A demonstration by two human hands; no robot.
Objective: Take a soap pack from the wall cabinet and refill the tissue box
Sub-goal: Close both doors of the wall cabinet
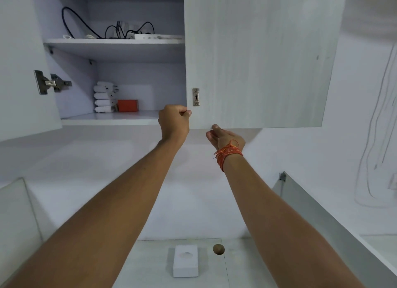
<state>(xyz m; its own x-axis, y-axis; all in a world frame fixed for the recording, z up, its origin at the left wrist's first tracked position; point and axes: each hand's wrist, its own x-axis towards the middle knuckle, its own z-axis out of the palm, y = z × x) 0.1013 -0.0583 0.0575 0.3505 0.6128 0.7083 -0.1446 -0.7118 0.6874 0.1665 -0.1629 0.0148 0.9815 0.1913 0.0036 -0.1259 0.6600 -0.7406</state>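
Note:
The wall cabinet stands with its left door (25,58) swung open and its right door (257,58) in front of me. On the lower shelf lies a stack of several white soap packs (105,97), with an orange box (127,105) beside it. My left hand (174,121) is closed around the lower left edge of the right door. My right hand (225,138), with orange thread at the wrist, sits just under that door's bottom edge, thumb touching it, fingers loosely curled and holding nothing. Far below, the white tissue box (185,261) stands on the counter.
The upper shelf (113,42) carries black cables and a white power strip (156,37). A small keyhole plate (195,97) is on the right door. A round brown object (218,249) lies next to the tissue box. A glass-edged panel (322,206) runs along the right.

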